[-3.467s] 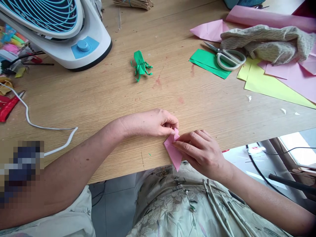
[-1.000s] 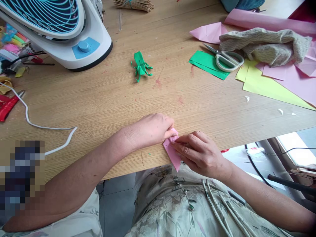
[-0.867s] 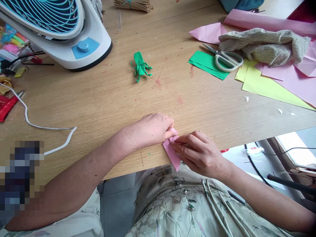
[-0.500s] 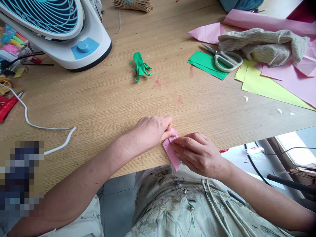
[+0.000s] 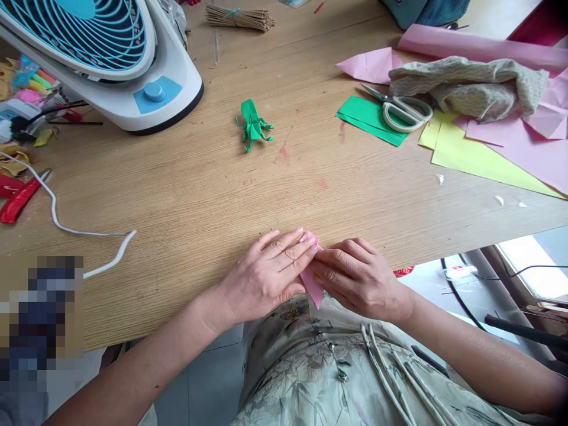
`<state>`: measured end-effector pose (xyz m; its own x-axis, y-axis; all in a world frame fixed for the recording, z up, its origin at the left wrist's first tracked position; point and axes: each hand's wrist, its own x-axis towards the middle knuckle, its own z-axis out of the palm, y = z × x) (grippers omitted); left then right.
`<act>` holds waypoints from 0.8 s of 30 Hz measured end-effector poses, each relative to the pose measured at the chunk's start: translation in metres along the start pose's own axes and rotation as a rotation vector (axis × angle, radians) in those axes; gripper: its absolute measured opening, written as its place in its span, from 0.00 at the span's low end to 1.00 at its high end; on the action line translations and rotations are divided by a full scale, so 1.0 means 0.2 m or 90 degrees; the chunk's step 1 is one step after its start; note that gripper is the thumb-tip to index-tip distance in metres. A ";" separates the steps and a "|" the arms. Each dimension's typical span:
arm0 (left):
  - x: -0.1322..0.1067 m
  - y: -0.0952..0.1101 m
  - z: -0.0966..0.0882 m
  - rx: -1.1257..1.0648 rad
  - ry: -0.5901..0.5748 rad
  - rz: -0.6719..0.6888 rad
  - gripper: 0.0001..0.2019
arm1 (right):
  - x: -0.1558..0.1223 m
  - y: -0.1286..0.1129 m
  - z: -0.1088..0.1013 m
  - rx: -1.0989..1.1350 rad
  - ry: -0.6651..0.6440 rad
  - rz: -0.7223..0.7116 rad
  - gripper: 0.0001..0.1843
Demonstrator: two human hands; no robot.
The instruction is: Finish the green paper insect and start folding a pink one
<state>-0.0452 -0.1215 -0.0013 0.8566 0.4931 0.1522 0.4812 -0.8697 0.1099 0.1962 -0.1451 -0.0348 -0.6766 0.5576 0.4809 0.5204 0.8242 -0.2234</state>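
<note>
A small folded piece of pink paper [image 5: 314, 289] lies at the table's front edge, its pointed end hanging toward my lap. My left hand [image 5: 270, 269] rests flat with fingers stretched out, the fingertips pressing on the paper's upper part. From the right, my right hand [image 5: 361, 278] pinches the paper's side between thumb and fingers; the fingertips are partly hidden. Farther back on the table stands a green folded-paper figure [image 5: 252, 125] with thin curled legs.
A white and blue fan [image 5: 168, 89] stands at the back left, with a white cable [image 5: 89, 233] below it. To the right lie scissors [image 5: 407, 113] on green paper [image 5: 361, 115], yellow paper [image 5: 479, 160], pink sheets and a crumpled cloth [image 5: 470, 86]. A bundle of sticks [image 5: 239, 18] lies at the back.
My left hand has opened out from a pinch and now lies flat on the pink paper, covering more of it. My right hand stays nearly in place. The view has shifted slightly.
</note>
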 end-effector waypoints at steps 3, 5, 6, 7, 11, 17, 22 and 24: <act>-0.03 0.02 0.00 0.011 -0.073 -0.032 0.36 | 0.00 0.00 0.00 0.011 0.009 -0.010 0.09; -0.03 0.03 0.01 0.017 -0.091 -0.051 0.38 | 0.00 0.00 0.00 0.012 0.011 -0.013 0.09; -0.03 0.04 0.01 0.020 -0.092 -0.061 0.37 | -0.01 0.00 0.00 0.008 0.009 -0.017 0.09; -0.03 0.04 0.01 0.022 -0.091 -0.071 0.36 | -0.01 0.00 0.00 0.002 0.008 -0.022 0.09; -0.01 0.07 0.04 0.018 -0.075 -0.102 0.39 | -0.01 0.00 0.00 -0.018 0.021 -0.048 0.13; 0.02 0.16 0.08 0.012 -0.091 -0.222 0.44 | -0.01 0.01 0.01 -0.017 0.023 -0.059 0.10; 0.03 0.22 0.09 0.023 -0.082 -0.304 0.43 | -0.02 0.01 0.01 -0.003 0.007 -0.063 0.13; 0.04 0.22 0.10 0.020 -0.081 -0.313 0.43 | -0.02 0.01 0.01 0.007 0.013 -0.067 0.13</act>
<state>-0.0140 -0.1568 -0.0144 0.5418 0.8399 -0.0312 0.8372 -0.5359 0.1090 0.1989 -0.1457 -0.0384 -0.7165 0.4663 0.5188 0.4412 0.8790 -0.1808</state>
